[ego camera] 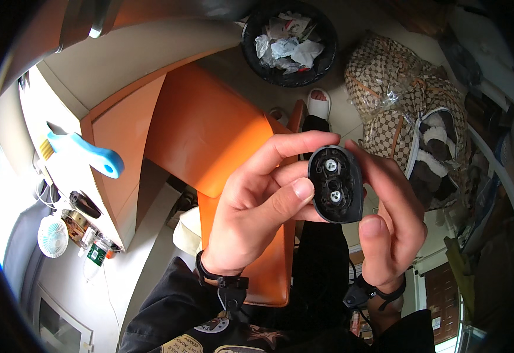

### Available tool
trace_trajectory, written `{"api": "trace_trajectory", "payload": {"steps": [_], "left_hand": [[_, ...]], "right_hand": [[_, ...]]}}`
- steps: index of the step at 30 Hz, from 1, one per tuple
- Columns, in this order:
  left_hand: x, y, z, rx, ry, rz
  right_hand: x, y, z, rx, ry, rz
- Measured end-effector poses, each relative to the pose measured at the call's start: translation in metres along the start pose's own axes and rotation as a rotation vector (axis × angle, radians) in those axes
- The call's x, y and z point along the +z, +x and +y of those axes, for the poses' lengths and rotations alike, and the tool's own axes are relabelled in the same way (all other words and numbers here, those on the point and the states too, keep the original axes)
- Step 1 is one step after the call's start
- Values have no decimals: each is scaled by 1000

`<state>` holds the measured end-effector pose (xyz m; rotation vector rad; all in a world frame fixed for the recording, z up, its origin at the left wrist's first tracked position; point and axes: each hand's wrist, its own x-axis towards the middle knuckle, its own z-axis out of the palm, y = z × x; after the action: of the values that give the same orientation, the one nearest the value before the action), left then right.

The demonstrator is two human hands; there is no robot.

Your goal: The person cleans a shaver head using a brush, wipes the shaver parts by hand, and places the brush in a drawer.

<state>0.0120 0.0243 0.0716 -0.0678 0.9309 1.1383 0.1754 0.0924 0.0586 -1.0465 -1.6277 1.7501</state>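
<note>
My left hand (261,194) grips a dark oval plastic housing (340,207), which looks like the head end of a rotary electric shaver. Its open face is turned up towards me. Inside are two white round drive spindles (331,166), one above the other, and dark specks of debris. My left thumb presses on the housing's left rim, with the other fingers behind it. Curved around the right side is my right hand (393,212), its thumb apart from the housing. Whether its fingertips touch the housing's edge is unclear.
On the white desk (107,220) at left lie a blue-handled brush (89,152), a black object (84,204), a small fan (53,236) and a bottle (95,256). An orange chair (208,128) stands below. Beyond are a filled waste bin (250,57) and a patterned bag (385,70).
</note>
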Motion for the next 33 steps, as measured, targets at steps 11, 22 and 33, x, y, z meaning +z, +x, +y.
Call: {"api": "trace_trajectory", "payload": {"steps": [11,22,33], "left_hand": [[3,-2,5,7,106,8],[4,-12,10,18,136,52],[1,-11,10,20,129,2]], "right_hand": [[-1,0,-3,-24,-69,-27],[4,-2,-3,-12,-63,-40],[3,-7,-6,-4,-106,-12]]}}
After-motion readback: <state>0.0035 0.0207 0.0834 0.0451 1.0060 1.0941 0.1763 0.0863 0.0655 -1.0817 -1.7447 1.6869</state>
